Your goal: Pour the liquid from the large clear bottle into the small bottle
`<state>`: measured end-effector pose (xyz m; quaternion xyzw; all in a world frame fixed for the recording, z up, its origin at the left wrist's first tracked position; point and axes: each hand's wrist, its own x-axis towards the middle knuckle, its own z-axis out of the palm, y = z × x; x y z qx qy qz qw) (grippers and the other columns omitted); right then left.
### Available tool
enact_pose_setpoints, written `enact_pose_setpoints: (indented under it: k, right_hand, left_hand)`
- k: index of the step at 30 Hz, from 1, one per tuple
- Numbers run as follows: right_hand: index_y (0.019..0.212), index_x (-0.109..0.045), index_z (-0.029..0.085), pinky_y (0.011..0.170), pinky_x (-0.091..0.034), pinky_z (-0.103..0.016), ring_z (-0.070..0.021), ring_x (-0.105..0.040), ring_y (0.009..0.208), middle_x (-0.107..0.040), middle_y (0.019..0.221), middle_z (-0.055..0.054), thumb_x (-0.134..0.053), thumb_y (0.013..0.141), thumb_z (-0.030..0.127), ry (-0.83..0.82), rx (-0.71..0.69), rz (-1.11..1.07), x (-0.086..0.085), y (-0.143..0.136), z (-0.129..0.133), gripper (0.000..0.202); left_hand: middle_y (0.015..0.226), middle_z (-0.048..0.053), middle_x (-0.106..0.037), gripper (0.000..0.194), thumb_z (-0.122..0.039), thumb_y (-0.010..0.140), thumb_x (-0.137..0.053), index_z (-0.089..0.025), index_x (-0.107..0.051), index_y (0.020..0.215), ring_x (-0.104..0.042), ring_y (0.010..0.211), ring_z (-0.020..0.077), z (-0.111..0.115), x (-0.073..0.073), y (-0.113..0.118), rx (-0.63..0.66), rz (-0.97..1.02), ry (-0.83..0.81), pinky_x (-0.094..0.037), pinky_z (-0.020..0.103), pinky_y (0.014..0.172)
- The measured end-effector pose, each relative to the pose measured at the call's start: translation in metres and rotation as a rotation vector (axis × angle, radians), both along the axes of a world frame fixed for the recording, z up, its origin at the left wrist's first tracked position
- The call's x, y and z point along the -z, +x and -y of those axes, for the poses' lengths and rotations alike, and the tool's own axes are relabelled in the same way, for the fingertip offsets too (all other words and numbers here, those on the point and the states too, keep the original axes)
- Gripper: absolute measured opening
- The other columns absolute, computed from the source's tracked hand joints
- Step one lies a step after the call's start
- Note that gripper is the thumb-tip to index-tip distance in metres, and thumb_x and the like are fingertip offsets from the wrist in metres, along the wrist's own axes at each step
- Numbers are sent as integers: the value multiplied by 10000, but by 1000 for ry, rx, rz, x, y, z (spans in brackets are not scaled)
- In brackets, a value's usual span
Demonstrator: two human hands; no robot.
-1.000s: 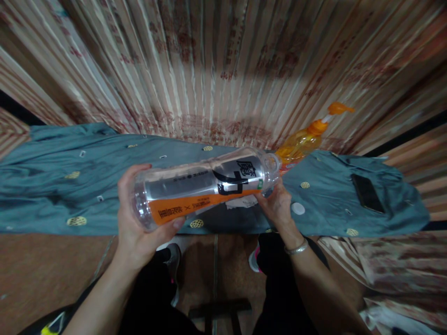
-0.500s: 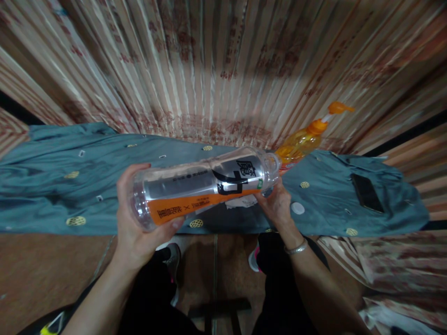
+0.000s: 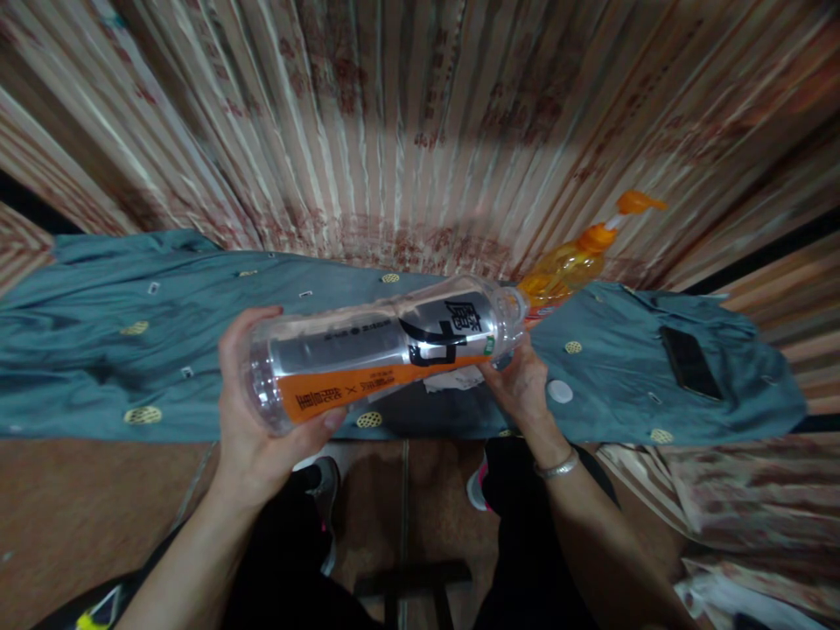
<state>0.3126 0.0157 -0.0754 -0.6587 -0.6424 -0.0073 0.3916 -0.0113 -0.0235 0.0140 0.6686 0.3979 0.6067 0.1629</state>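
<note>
Clearly, from my end, the work sits in the two hands over the cloth-covered counter (image 3: 79, 367). At the left, my left hand (image 3: 253, 442) is wrapped round the base of the clear bottle (image 3: 367, 350), its thumb laid along the near side and its fingers closed round the far side, spread only as wide as the base. The bottle lies on its side, held up above the counter, base to the left and neck to the right. I cannot tell whether there is liquid in it.

On the near side, below the bottle, a piece of crumpled white paper (image 3: 456, 380) shows. My right hand (image 3: 523, 385) is at the neck end, thumb by the bottle's shoulder; its fingers are mostly hidden behind the neck, so I cannot tell how far they are closed or how firmly they grip. Beyond the neck, on the far side, stands the orange pump bottle (image 3: 561, 273). The two overlap from here; whether they touch I cannot tell.

I judge the step in hand to be a steady two-handed hold on the bottle. Any next move calls for both ends shifting together, with care around the pump bottle.

Farther right are a white disc (image 3: 560, 391) and, near the right end, a dark phone (image 3: 691, 363).
</note>
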Motion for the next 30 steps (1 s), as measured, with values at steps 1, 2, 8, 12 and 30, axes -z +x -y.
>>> enact_pose_setpoints:
  k: [1,2,8,12,30]
  right_hand:
    - [1292,-576,132,913,-621,-532,-369,-756,1070,-761,1163,-229,-639,864,486,2,0,1,0,0,0,559]
    - [1291,-574,130,912,-621,-527,-368,-756,1068,-761,1162,-230,-642,862,487,2,0,2,0,1,0,562]
    - [1276,-573,146,917,-612,-533,-372,-749,1087,-756,1174,-232,-657,860,476,-18,-11,-4,0,2,0,538]
    - [1261,-574,158,915,-608,-539,-375,-747,1087,-758,1171,-225,-654,863,486,-31,3,-12,0,1,0,522]
    - [1268,-585,135,897,-612,-542,-380,-755,1053,-759,1160,-237,-659,850,491,-10,15,0,1,1,-1,554]
  left_hand:
    - [1072,14,-629,916,-524,597,-908,-273,-579,1414,-604,841,174,0,0,0,-7,4,-7,-524,287,644]
    - [1073,13,-626,917,-521,587,-913,-272,-584,1405,-600,840,172,0,0,1,-13,7,-12,-519,285,646]
    - [1056,13,-638,890,-481,557,-919,-272,-601,1362,-608,828,186,-1,-1,2,15,54,-18,-516,313,654]
    - [1061,15,-627,894,-478,533,-918,-280,-605,1347,-599,818,188,-1,-1,2,-4,48,-21,-511,316,634]
    - [1111,8,-603,874,-463,593,-920,-307,-604,1393,-597,854,172,-1,-3,3,51,39,9,-505,286,655]
